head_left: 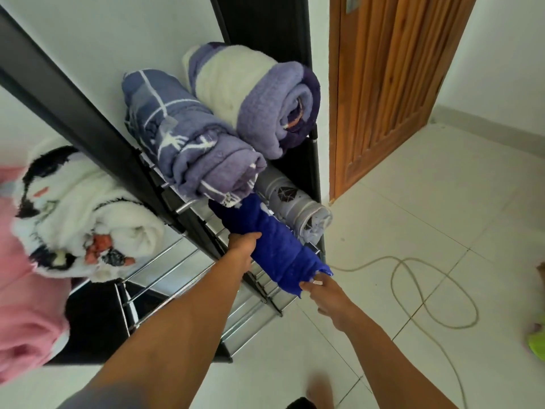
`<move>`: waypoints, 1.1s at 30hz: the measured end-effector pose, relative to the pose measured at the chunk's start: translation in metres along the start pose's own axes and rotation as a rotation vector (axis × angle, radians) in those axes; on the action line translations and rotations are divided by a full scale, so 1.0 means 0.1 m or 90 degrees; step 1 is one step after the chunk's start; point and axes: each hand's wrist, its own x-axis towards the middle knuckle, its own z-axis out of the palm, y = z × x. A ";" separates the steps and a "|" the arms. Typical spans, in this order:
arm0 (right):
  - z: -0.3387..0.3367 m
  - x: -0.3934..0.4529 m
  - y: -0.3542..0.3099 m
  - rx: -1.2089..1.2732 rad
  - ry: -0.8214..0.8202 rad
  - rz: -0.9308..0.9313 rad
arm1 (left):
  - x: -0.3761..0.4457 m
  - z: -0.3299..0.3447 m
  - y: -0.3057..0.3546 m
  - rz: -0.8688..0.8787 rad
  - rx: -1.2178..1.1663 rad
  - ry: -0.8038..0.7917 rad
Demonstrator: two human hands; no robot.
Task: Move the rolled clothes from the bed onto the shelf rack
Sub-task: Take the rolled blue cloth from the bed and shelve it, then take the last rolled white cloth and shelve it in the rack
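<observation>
A bright blue rolled cloth [271,246] lies half on a lower tier of the black shelf rack [88,119] with metal bars, beside a grey printed roll [292,208]. My left hand [243,243] grips the blue roll's left side near its middle. My right hand [324,293] pinches its near end, which sticks out past the rack's front. On the tier above rest a purple checked roll [188,140] and a lilac-and-cream fleece roll [253,95]. A white, black and orange fluffy roll [85,222] and a pink roll [23,290] sit in the rack's left section.
A wooden door [389,84] stands right of the rack. A pale cable [430,293] loops across the white tiled floor. Something green [536,346] lies at the right edge. My foot [318,394] shows at the bottom.
</observation>
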 end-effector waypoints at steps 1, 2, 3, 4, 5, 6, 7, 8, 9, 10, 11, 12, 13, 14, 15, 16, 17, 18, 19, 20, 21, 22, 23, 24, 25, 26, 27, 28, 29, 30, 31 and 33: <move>-0.07 -0.10 0.05 0.007 0.007 0.003 | -0.11 0.00 -0.04 0.016 -0.014 -0.005; -0.14 -0.19 0.11 0.015 0.011 0.008 | -0.21 0.00 -0.10 0.038 -0.025 -0.011; -0.23 -0.32 0.18 0.023 0.013 0.008 | -0.33 0.00 -0.16 0.059 -0.031 -0.020; -0.34 -0.45 0.25 0.032 0.017 0.003 | -0.46 0.02 -0.22 0.078 -0.032 -0.032; -0.46 -0.59 0.33 0.041 0.025 -0.003 | -0.60 0.04 -0.28 0.098 -0.028 -0.046; -0.58 -0.73 0.42 0.047 0.037 -0.008 | -0.76 0.07 -0.35 0.120 -0.013 -0.060; -0.72 -0.89 0.52 0.049 0.051 -0.012 | -0.93 0.11 -0.42 0.139 0.007 -0.076; -0.86 -1.07 0.63 0.054 0.062 -0.016 | -1.13 0.16 -0.51 0.154 0.025 -0.092; -1.01 -1.26 0.74 0.068 0.071 -0.020 | -1.35 0.23 -0.61 0.162 0.035 -0.108; -1.17 -1.45 0.85 0.098 0.077 -0.023 | -1.58 0.29 -0.72 0.166 0.040 -0.131; -1.32 -1.65 0.95 0.145 0.081 -0.024 | -1.80 0.37 -0.82 0.165 0.045 -0.157; -1.47 -1.87 1.04 0.204 0.086 -0.028 | -2.02 0.44 -0.92 0.162 0.056 -0.189; -1.62 -2.09 1.12 0.261 0.096 -0.039 | -2.23 0.53 -1.02 0.156 0.076 -0.224; -1.76 -2.30 1.20 0.311 0.110 -0.054 | -2.42 0.62 -1.11 0.152 0.099 -0.260; -1.90 -2.50 1.28 0.351 0.129 -0.071 | -2.60 0.71 -1.18 0.146 0.127 -0.292; -2.04 -2.69 1.38 0.382 0.152 -0.089 | -2.77 0.82 -1.24 0.141 0.148 -0.324; -2.17 -2.88 1.49 0.409 0.179 -0.105 | -2.94 0.92 -1.28 0.139 0.173 -0.355; -2.29 -3.06 1.60 0.435 0.212 -0.118 | -3.11 1.03 -1.33 0.142 0.196 -0.389; -2.40 -3.23 1.74 0.464 0.248 -0.127 | -3.27 1.14 -1.37 0.149 0.220 -0.425; -2.51 -3.40 1.91 0.499 0.290 -0.135 | -3.42 1.25 -1.42 0.158 0.241 -0.462; -2.60 -3.58 2.10 0.539 0.334 -0.144 | -3.57 1.37 -1.47 0.169 0.265 -0.499; -2.67 -3.76 2.32 0.582 0.380 -0.155 | -3.72 1.48 -1.55 0.177 0.282 -0.538; -2.71 -3.96 2.56 0.622 0.426 -0.162 | -3.87 1.60 -1.63 0.176 0.301 -0.572; -2.72 -4.15 2.80 0.658 0.467 -0.167 | -4.02 1.71 -1.73 0.172 0.318 -0.602; -2.69 -4.35 3.04 0.697 0.502 -0.167 | -4.18 1.80 -1.84 0.164 0.340 -0.627; -2.63 -4.55 3.31 0.729 0.532 -0.159 | -4.35 1.90 -1.98 0.156 0.363 -0.654; -2.57 -4.76 3.57 0.756 0.565 -0.150 | -4.55 1.98 -2.14 0.147 0.388 -0.681; -2.53 -4.97 3.81 0.778 0.598 -0.141 | -4.75 2.04 -2.31 0.137 0.412 -0.713; -2.49 -5.17 4.04 0.797 0.633 -0.130 | -4.96 2.10 -2.49 0.125 0.435 -0.744; -2.47 -5.35 4.25 0.816 0.668 -0.121 | -5.16 2.14 -2.67 0.116 0.456 -0.774; -2.45 -5.51 4.43 0.838 0.700 -0.115 | -5.35 2.17 -2.84 0.109 0.478 -0.801; -2.42 -5.80 4.77 0.892 0.759 -0.118 | -5.72 2.23 -3.20 0.098 0.537 -0.849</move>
